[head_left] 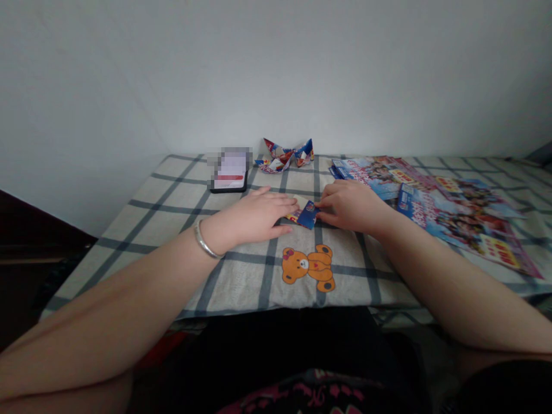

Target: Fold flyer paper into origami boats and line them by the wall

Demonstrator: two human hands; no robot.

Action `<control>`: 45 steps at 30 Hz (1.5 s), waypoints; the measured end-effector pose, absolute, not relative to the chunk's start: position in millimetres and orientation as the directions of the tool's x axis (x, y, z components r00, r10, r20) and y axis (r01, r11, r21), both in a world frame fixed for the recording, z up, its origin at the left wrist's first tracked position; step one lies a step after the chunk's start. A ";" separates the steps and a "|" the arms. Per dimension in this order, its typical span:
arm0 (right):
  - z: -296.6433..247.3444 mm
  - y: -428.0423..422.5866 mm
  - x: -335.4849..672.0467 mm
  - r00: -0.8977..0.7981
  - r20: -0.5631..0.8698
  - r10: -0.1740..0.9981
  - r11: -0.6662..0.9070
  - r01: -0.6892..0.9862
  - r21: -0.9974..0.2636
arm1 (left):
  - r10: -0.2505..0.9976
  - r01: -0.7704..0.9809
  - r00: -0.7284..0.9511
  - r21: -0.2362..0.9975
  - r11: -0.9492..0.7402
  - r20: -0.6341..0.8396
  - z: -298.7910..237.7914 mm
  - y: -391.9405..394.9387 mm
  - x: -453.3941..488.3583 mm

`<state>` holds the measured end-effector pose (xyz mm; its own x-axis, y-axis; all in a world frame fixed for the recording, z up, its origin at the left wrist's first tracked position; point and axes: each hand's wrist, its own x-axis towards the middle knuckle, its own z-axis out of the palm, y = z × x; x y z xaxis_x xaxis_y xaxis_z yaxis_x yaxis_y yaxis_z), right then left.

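A small folded piece of colourful printed paper (306,215) lies on the checked cloth between my hands. My left hand (254,217) lies flat on its left part, fingers stretched out and pressing it down; a silver bangle (203,241) sits on that wrist. My right hand (349,206) is curled, its fingertips pinching the paper's right edge. Most of the paper is hidden under the two hands.
A checked cloth with an orange bear print (311,265) covers the table (172,195). A phone (229,172) lies at the back left, a folded paper figure (285,156) behind it to the right, and magazine pages (452,210) spread on the right. A white wall stands behind.
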<state>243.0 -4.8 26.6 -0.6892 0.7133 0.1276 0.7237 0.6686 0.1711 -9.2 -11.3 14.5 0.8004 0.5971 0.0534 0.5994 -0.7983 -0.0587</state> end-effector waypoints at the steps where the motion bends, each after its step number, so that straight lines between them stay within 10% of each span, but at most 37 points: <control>1: 26.9 -5.2 243.0 -0.690 0.128 0.713 0.669 0.723 0.173 | 0.605 0.609 0.793 -0.070 -0.790 0.069 15.5 -12.1 -8.9; 34: 17.1 -5.3 247.2 -0.812 0.188 0.552 0.783 0.583 0.218 | 0.606 0.613 0.776 -0.435 -0.660 0.175 19.2 -48.1 11.4; 45: 19.9 -14.5 239.8 -0.810 0.212 0.547 0.781 0.584 0.219 | 0.536 0.568 0.823 -0.290 -0.770 0.188 10.3 -17.4 -5.9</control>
